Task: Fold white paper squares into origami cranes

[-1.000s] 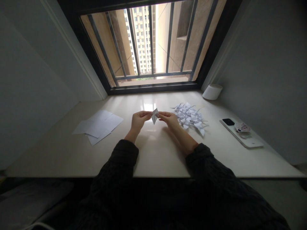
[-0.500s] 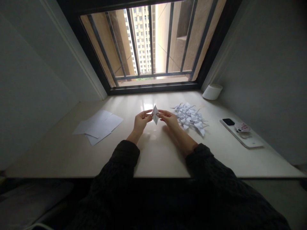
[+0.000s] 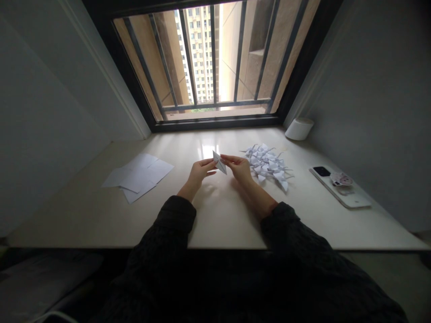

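Note:
A small white folded paper (image 3: 220,164), diamond-shaped with a crease down its middle, is held up above the tabletop between both hands. My left hand (image 3: 200,171) pinches its left edge between thumb and fingers. On the other side, my right hand (image 3: 239,168) grips the right edge, thumb on the near face. The paper tilts, its upper tip leaning left. Right beside my right hand lies a heap of white folded paper cranes (image 3: 266,163).
Loose white paper sheets (image 3: 141,175) overlap on the left of the pale table (image 3: 222,224). To the right lies a white phone (image 3: 340,187) with a decorated grip. A white cylindrical object (image 3: 299,128) stands at the back right, near the barred window (image 3: 215,121).
The folded paper has turned from nearly upright to tilted, its top tip now to the left and its lower tip to the right. Both hands still hold it.

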The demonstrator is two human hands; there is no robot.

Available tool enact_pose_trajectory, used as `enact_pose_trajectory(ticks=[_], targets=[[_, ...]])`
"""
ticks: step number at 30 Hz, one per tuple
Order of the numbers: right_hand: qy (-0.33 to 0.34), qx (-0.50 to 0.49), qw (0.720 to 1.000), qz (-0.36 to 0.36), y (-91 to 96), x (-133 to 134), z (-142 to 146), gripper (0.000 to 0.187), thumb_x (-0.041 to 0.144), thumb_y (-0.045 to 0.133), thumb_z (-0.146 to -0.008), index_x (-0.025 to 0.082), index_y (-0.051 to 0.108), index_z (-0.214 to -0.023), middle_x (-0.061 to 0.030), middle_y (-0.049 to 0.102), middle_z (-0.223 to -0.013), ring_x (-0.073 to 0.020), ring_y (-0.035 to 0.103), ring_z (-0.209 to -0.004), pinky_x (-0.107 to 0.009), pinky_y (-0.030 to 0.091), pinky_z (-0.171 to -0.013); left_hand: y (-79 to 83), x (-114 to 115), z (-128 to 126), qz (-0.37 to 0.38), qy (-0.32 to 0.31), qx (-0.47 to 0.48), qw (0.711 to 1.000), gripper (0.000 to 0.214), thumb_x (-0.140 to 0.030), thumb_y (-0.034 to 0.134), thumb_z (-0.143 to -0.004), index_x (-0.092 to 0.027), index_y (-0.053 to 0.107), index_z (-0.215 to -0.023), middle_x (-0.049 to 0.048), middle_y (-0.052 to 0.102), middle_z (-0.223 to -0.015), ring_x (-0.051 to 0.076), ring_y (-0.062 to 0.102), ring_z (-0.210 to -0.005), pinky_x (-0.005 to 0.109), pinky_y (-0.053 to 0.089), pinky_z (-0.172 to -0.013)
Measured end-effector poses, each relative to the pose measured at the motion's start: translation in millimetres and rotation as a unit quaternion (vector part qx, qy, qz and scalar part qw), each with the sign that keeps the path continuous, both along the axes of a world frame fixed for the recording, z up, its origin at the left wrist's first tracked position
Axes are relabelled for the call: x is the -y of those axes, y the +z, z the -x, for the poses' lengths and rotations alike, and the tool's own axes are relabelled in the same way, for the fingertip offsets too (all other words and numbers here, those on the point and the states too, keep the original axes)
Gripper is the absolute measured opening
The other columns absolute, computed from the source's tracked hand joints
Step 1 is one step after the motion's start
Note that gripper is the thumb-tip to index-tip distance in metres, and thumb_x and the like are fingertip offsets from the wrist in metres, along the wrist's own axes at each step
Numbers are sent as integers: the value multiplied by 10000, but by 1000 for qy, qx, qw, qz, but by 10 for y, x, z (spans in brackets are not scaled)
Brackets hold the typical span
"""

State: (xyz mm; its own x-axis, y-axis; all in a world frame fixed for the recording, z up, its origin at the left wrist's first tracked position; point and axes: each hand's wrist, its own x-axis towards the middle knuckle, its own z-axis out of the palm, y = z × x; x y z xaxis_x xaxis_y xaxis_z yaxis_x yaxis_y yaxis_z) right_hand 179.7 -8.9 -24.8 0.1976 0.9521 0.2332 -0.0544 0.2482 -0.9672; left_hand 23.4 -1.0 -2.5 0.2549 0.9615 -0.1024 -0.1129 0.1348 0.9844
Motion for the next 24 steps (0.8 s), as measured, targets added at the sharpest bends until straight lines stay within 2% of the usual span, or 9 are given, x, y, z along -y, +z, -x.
enact_pose_trajectory(ticks=[6,11,14,18,21,24], targets=[[-6,127,988,-84,-4,6,0,233,364,666,-752,254,743,-941,-40,716,-913,-180,639,-814,-291,474,-674,-8,13,1,-11,18,-15,1000,444,-504,761,-605,-142,724,-860,96,699,-843,196,636,-801,348,477,-780],[18,149,984,-98,-21,4,-1,285,381,663,-753,249,725,-998,-45,686,-916,-151,610,-748,-276,476,-637,-38,10,0,-23,27,-25,999,433,-513,762,-597,-160,727,-845,93,703,-838,205,641,-799,347,472,-766],[21,121,990,-73,-23,3,9,340,402,687,-723,228,719,-1013,-47,695,-897,-150,607,-721,-282,482,-643,-43,7,-10,-29,41,-29,998,395,-497,759,-607,-165,727,-819,92,702,-839,207,642,-796,345,469,-754],[20,43,999,-6,-20,-1,17,459,465,724,-659,195,709,-1029,-55,712,-843,-166,621,-705,-285,487,-629,-26,6,-27,-32,63,-19,997,376,-483,752,-617,-167,725,-818,95,701,-849,217,640,-812,340,468,-737],[27,48,998,41,-28,1,19,410,528,695,-664,159,748,-834,-58,703,-715,-157,594,-628,-276,457,-589,-24,5,-36,-40,80,-15,996,372,-476,746,-623,-165,726,-825,96,702,-852,214,638,-819,335,460,-749],[36,75,995,53,-44,5,27,397,544,683,-668,152,739,-702,-42,669,-611,-137,549,-560,-267,416,-563,-46,-4,-45,-48,98,-14,994,370,-473,743,-623,-163,728,-824,95,705,-853,208,637,-819,326,450,-756]])
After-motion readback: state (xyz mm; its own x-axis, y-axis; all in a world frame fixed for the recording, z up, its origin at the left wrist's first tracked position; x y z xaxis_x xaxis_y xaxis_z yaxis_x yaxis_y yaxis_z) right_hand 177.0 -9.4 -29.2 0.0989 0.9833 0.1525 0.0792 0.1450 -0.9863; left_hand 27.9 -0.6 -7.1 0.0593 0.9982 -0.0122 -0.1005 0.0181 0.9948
